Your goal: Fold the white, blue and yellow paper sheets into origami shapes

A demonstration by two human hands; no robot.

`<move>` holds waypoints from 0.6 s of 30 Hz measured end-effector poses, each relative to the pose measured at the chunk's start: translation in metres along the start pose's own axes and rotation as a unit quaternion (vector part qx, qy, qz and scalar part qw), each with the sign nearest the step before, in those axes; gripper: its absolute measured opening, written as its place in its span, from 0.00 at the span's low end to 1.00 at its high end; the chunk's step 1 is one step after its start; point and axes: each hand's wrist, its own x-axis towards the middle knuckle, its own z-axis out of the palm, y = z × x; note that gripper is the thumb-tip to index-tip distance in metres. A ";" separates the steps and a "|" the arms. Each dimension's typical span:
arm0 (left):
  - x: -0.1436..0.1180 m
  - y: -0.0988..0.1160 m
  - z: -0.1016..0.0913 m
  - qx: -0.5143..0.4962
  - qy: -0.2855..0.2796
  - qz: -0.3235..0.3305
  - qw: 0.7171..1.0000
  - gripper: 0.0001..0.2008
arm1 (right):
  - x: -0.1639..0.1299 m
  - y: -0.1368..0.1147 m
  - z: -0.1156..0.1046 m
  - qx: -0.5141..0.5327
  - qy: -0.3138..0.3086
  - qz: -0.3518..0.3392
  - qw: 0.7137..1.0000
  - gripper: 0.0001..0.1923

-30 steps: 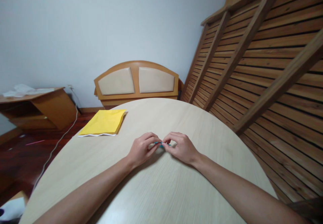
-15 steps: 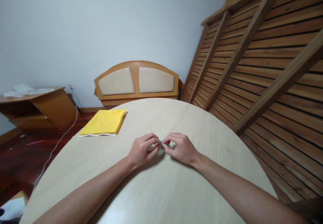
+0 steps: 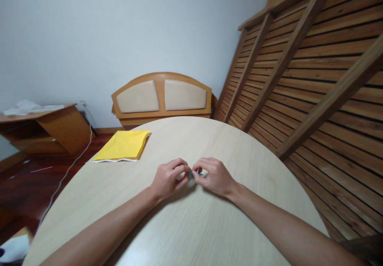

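My left hand (image 3: 168, 177) and my right hand (image 3: 213, 175) meet fingertip to fingertip in the middle of a round pale wooden table (image 3: 185, 226). Between the fingertips both hands pinch a tiny teal piece of folded paper (image 3: 192, 173); most of it is hidden by the fingers. Both hands rest low on the tabletop, fingers curled in.
A stack of yellow paper (image 3: 123, 145) lies at the table's far left edge. Beyond the table stand a padded wooden headboard (image 3: 161, 97) and a slatted wooden frame (image 3: 302, 70) leaning at right. At left are a low wooden cabinet (image 3: 44, 128) and a white cable (image 3: 70, 168) on the dark floor.
The hands stay in place; the fingertips have shifted slightly and less of the teal piece shows than a second ago.
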 end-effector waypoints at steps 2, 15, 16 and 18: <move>0.000 0.000 0.000 -0.001 0.000 -0.002 1.000 0.06 | 0.000 0.000 0.000 0.019 -0.005 0.013 1.000 0.04; 0.002 0.001 -0.001 -0.014 -0.007 -0.023 1.000 0.07 | 0.002 -0.002 -0.002 0.025 -0.022 0.042 0.999 0.04; 0.002 0.001 -0.001 -0.015 -0.007 -0.024 1.000 0.07 | 0.002 -0.002 -0.002 0.022 -0.024 0.043 0.999 0.04; 0.002 0.001 -0.001 -0.018 -0.004 -0.029 0.999 0.07 | 0.002 -0.002 -0.002 0.017 -0.025 0.045 0.999 0.04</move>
